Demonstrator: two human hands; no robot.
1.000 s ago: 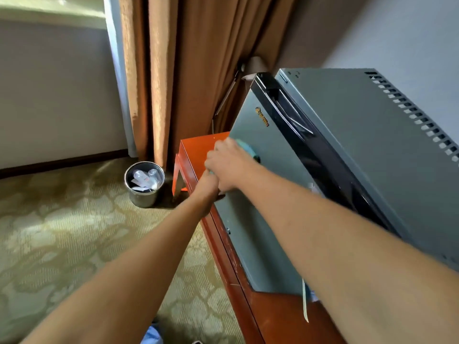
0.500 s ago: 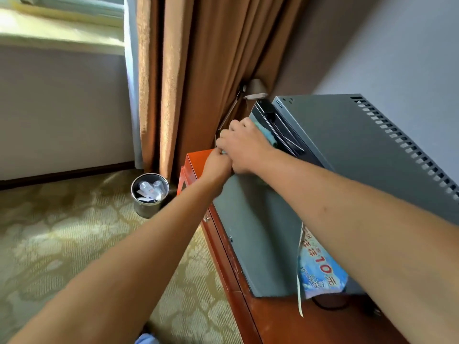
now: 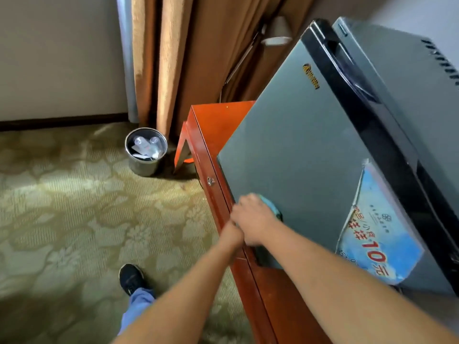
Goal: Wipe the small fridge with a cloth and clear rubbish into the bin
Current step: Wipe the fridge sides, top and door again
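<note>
Now both hands and cloth sit lower, seemingly near fridge door's bottom.

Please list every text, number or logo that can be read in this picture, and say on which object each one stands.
"10元": large red print on the blue paper sign stuck to the grey fridge door.
Other Chinese characters on that sign, red and small dark ones: too blurred to read.
Gold brand logo near the door's top edge: lettering too small to read.
No other text is visible.

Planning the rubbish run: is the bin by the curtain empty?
No, the bin on the carpet already holds clear plastic bottles and scraps.
</note>
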